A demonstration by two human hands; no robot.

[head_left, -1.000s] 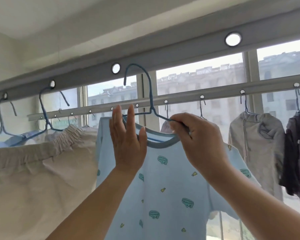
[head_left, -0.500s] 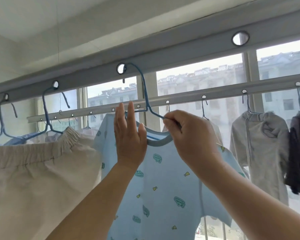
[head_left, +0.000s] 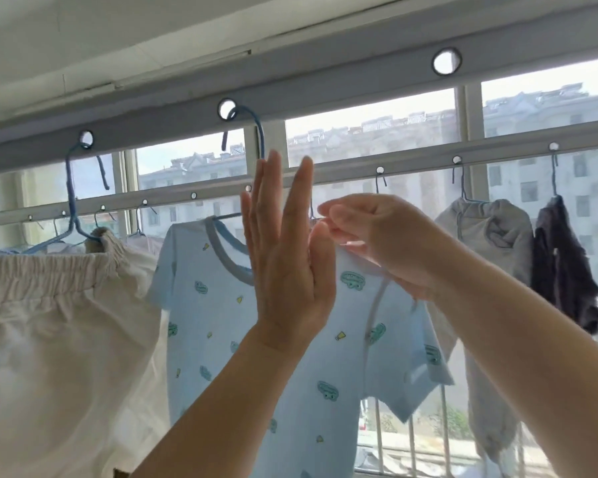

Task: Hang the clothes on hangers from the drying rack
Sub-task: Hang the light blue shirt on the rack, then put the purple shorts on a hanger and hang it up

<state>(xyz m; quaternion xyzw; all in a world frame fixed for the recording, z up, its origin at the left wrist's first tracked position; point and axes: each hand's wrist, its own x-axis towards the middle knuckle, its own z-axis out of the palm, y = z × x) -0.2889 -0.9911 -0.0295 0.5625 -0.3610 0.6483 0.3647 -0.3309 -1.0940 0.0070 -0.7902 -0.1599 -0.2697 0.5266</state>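
A light blue printed shirt (head_left: 214,305) hangs on a blue hanger (head_left: 260,132). The hanger's hook passes through a round hole (head_left: 225,108) in the grey drying rail (head_left: 325,88) overhead. My left hand (head_left: 283,270) is held flat in front of the shirt's neckline, fingers straight up and apart, holding nothing. My right hand (head_left: 387,243) is at the shirt's right shoulder with its fingers curled. It is motion-blurred, so I cannot tell whether it still grips the hanger or the cloth. The hanger's right arm is hidden behind my hands.
Cream elastic-waist shorts (head_left: 49,322) hang on another blue hanger at the left. A grey hoodie (head_left: 491,236) and a dark garment (head_left: 560,263) hang from a lower rail (head_left: 411,167) by the window. A free hole (head_left: 446,62) lies further right on the near rail.
The hanger's hook went up and into the rail hole, and the shirt now hangs from it. My left hand opened flat and lifted; my right hand slid down to the shoulder.
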